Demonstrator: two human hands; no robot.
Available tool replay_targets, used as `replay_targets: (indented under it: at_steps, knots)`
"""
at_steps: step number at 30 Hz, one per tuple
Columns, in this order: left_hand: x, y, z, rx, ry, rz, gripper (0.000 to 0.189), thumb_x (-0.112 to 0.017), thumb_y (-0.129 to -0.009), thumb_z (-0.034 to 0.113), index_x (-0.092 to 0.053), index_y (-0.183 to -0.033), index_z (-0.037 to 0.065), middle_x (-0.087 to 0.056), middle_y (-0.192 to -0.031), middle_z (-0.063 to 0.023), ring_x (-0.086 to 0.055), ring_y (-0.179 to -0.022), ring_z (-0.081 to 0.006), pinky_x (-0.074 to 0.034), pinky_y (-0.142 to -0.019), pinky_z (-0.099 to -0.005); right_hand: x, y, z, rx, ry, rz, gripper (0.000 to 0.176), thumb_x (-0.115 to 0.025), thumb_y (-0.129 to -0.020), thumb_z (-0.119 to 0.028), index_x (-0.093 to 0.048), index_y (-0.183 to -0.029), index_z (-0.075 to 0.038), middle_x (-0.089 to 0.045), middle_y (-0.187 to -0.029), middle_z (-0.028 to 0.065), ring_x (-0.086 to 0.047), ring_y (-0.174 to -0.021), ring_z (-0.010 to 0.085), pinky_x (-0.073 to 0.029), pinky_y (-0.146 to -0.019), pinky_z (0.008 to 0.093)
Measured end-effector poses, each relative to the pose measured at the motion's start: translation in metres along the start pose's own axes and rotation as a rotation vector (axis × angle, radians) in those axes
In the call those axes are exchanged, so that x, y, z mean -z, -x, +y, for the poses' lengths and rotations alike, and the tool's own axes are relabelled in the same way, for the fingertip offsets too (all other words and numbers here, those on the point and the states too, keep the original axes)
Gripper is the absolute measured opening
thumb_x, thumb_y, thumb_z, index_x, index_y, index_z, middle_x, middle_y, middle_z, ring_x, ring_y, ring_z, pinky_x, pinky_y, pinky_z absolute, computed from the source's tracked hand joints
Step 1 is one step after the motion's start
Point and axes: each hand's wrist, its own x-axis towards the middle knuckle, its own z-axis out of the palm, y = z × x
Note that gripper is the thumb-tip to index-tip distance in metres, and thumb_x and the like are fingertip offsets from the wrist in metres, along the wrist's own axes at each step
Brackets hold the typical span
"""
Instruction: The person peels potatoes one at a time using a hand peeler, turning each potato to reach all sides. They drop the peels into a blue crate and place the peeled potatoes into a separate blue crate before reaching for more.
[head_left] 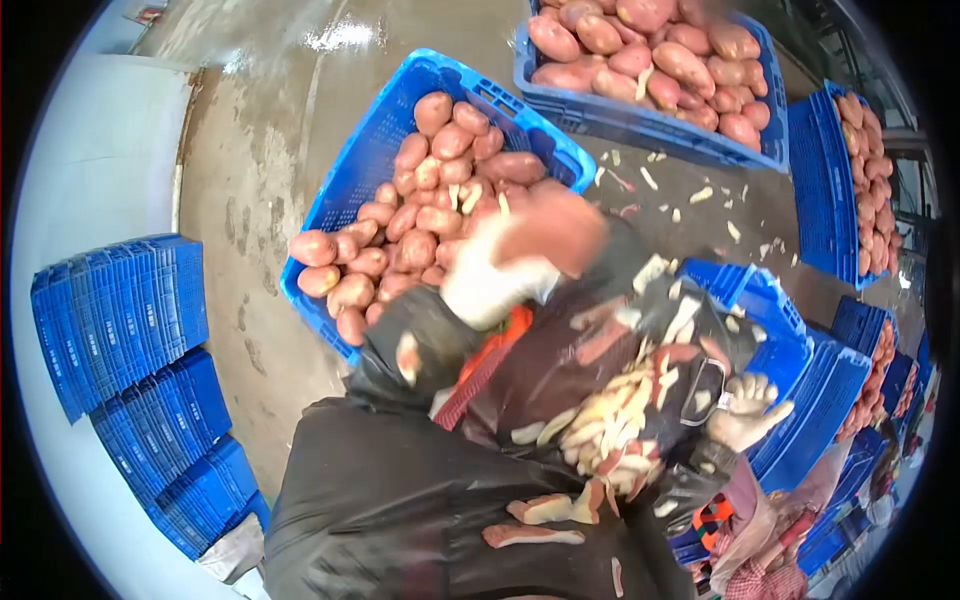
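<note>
My left hand [485, 275], in a white glove and blurred by motion, is closed around a large reddish potato [555, 230] above the near corner of a blue crate. My right hand [745, 410], in a pale, dirty glove, is at the right edge of my lap with its thumb sticking out. Its fingers are curled beside a thin metal loop, which looks like a peeler [705, 388]. Between my hands, potato peelings [615, 415] pile up on my dark apron [400, 490]. Several loose strips lie lower on the apron.
A blue crate [345, 190] of unpeeled potatoes stands ahead, and a second full crate [650, 120] is behind it. Stacked blue crates [125, 310] line the white wall at left. More potato crates [825, 190] stand at right, near another person's sleeve [760, 500]. Peelings litter the wet floor [685, 190].
</note>
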Motion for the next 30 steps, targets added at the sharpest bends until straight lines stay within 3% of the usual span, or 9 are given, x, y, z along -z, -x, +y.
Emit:
replay_targets:
  at_steps: [1,3,13,15,17,21,25,29,30]
  knots:
    - [-0.007,0.005,0.018,0.151,0.102,-0.150,0.043,-0.070,-0.071,0.022,-0.055,-0.106,0.001,-0.061,-0.103,-0.0107,-0.059,-0.089,-0.0189,-0.047,-0.075,-0.0307,-0.012,0.008,-0.003,0.042,0.048,0.076,0.040,-0.047,-0.089,-0.045,-0.046,-0.074,-0.008,-0.037,-0.066,0.0003,-0.033,-0.058,0.0123,-0.028,-0.048,0.0259]
    - [-0.101,0.052,0.043,-0.422,-0.458,-0.247,0.046,-0.071,-0.069,0.024,-0.056,-0.106,0.001,-0.060,-0.095,-0.0124,-0.059,-0.085,-0.0245,-0.047,-0.071,-0.0331,-0.029,0.013,-0.029,0.057,-0.204,-0.179,0.039,-0.049,-0.089,-0.040,-0.042,-0.065,-0.010,-0.033,-0.054,-0.0044,-0.030,-0.046,0.0079,-0.027,-0.045,0.0234]
    - [-0.201,0.105,-0.001,-0.420,-1.054,-0.505,0.065,-0.076,-0.057,0.028,-0.054,-0.114,0.005,-0.055,-0.101,-0.0204,-0.056,-0.089,-0.0373,-0.048,-0.073,-0.0411,-0.005,0.092,-0.045,0.266,-0.525,-0.160,0.043,-0.038,-0.093,-0.045,-0.040,-0.066,-0.012,-0.025,-0.046,-0.0013,-0.021,-0.036,0.0134,-0.024,-0.036,0.0290]
    - [-0.211,0.111,0.002,-0.421,-1.138,-0.580,0.064,-0.077,-0.058,0.026,-0.054,-0.114,0.004,-0.053,-0.098,-0.0181,-0.055,-0.089,-0.0371,-0.047,-0.073,-0.0408,0.013,0.082,-0.014,0.261,0.019,0.156,0.040,-0.040,-0.093,-0.043,-0.041,-0.066,-0.013,-0.030,-0.047,0.0012,-0.028,-0.037,0.0155,-0.033,-0.037,0.0309]
    - [-0.216,0.110,-0.006,-0.492,-1.094,-0.497,0.063,-0.077,-0.060,0.026,-0.055,-0.114,0.003,-0.053,-0.093,-0.0164,-0.054,-0.088,-0.0352,-0.047,-0.073,-0.0399,0.061,0.042,-0.021,0.270,-0.199,0.464,0.037,-0.042,-0.092,-0.041,-0.041,-0.067,-0.014,-0.037,-0.050,0.0033,-0.038,-0.040,0.0181,-0.040,-0.042,0.0353]
    - [-0.202,0.113,-0.024,-0.647,-1.029,-0.534,0.069,-0.081,-0.056,0.022,-0.053,-0.115,-0.001,-0.054,-0.094,-0.0150,-0.053,-0.088,-0.0314,-0.044,-0.079,-0.0403,0.056,0.066,-0.020,0.175,-0.365,-0.007,0.042,-0.041,-0.092,-0.044,-0.044,-0.064,-0.013,-0.042,-0.052,0.0032,-0.045,-0.044,0.0211,-0.042,-0.049,0.0373]
    - [-0.188,0.101,-0.038,-0.717,-0.920,-0.583,0.068,-0.082,-0.055,0.016,-0.053,-0.114,-0.004,-0.055,-0.102,-0.0168,-0.052,-0.093,-0.0312,-0.042,-0.085,-0.0399,0.082,0.023,-0.015,0.037,-0.399,0.394,0.043,-0.043,-0.092,-0.040,-0.040,-0.060,-0.012,-0.040,-0.051,0.0018,-0.046,-0.047,0.0184,-0.042,-0.046,0.0320]
    - [-0.177,0.089,-0.050,-0.675,-0.735,-0.652,0.066,-0.081,-0.056,0.012,-0.053,-0.114,-0.003,-0.056,-0.102,-0.0152,-0.052,-0.097,-0.0302,-0.041,-0.087,-0.0398,0.061,0.048,0.006,0.117,-0.561,-0.203,0.040,-0.044,-0.091,-0.042,-0.042,-0.065,-0.012,-0.043,-0.053,0.0045,-0.047,-0.047,0.0195,-0.045,-0.046,0.0372]
    - [-0.175,0.092,-0.050,-0.522,-0.723,-0.611,0.067,-0.080,-0.056,0.010,-0.051,-0.115,-0.003,-0.055,-0.104,-0.0146,-0.052,-0.099,-0.0292,-0.040,-0.089,-0.0397,0.060,0.039,0.007,0.076,-0.462,0.134,0.040,-0.044,-0.092,-0.042,-0.044,-0.066,-0.012,-0.045,-0.053,0.0060,-0.047,-0.046,0.0202,-0.044,-0.045,0.0379]
